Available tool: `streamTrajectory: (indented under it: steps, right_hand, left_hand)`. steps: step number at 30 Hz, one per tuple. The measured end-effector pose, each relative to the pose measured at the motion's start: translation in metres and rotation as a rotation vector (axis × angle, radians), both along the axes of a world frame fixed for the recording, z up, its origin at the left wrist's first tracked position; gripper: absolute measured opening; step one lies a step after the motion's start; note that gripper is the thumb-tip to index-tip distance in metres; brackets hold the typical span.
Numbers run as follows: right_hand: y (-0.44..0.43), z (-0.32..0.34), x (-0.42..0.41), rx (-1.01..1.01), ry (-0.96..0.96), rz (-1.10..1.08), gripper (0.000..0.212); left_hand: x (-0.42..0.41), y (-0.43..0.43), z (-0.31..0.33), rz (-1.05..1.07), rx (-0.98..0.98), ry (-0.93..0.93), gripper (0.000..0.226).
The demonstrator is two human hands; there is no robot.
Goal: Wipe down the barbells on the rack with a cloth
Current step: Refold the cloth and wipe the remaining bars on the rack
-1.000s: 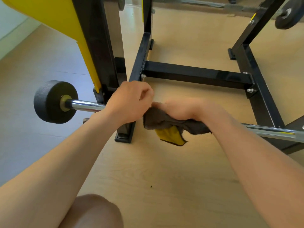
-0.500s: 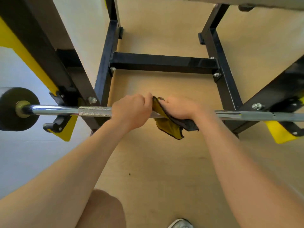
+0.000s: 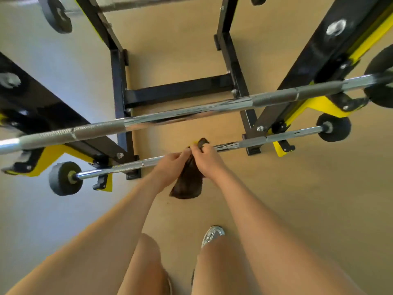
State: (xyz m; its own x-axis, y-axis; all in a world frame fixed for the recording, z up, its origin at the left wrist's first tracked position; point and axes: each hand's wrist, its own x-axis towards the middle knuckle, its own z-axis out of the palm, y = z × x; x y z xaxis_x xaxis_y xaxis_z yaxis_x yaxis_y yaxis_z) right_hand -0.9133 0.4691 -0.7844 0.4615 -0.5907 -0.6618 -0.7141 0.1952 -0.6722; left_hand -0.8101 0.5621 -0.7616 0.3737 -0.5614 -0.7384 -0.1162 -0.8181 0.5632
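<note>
Change: Camera view has risen well above the rack [image 3: 119, 92], and the left hand [image 3: 170, 165] has let go of the lower barbell [image 3: 255, 141] it was gripping and gone to the cloth [image 3: 187, 184].
Left grip: fingertips closed on the cloth's top edge, beside the other hand.
Right grip: right hand [image 3: 205, 159] pinched on the bunched top of the cloth, a yellow corner showing above the fingers.
Cloth position: hangs dark and loose below both hands, in front of the lower barbell's mid-span; contact with the bar cannot be told through the blur.
Judged purpose: both hands at one edge suggests refolding or re-gripping the cloth, not wiping.
Barbells: lower one rests in the yellow hooks, small plates at both ends; upper barbell [image 3: 191, 110] sits on the hooks above, untouched; a third bar [image 3: 136, 5] lies at the top of the view.
Progress: judged partway; two bars are yet to be reached.
Risk: a loose fold may snag on knurling.
Footing: one shoe [image 3: 212, 233] on the wooden floor [image 3: 297, 199].
</note>
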Motion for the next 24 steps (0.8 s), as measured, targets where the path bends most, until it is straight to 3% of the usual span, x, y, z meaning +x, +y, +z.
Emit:
streamTrajectory:
  steps: [4,6,11,15,21,24]
  right_hand:
    - [0.022,0.082,-0.039,0.499,-0.146,-0.421,0.042]
    - [0.026,0.131,-0.063,0.547,-0.192,-0.473,0.033]
    - [0.023,0.257,-0.111,0.496,-0.328,-0.594,0.040]
    - [0.023,0.358,-0.125,0.482,-0.432,-0.673,0.042]
    - [0.006,0.485,-0.140,0.157,-0.410,-0.687,0.043]
    - [-0.008,0.530,-0.139,0.013,-0.427,-0.678,0.036]
  left_hand:
    - [-0.015,0.002,0.078,-0.380,0.015,-0.069,0.023]
    - [-0.022,0.002,0.121,-0.516,0.035,-0.091,0.019]
    - [-0.043,-0.016,0.270,-0.608,0.009,-0.055,0.020]
    - [-0.051,-0.029,0.375,-0.550,-0.018,0.011,0.024]
    - [-0.045,-0.046,0.492,-0.437,-0.077,0.002,0.027]
    - [-0.035,-0.050,0.528,-0.235,-0.180,-0.012,0.025]
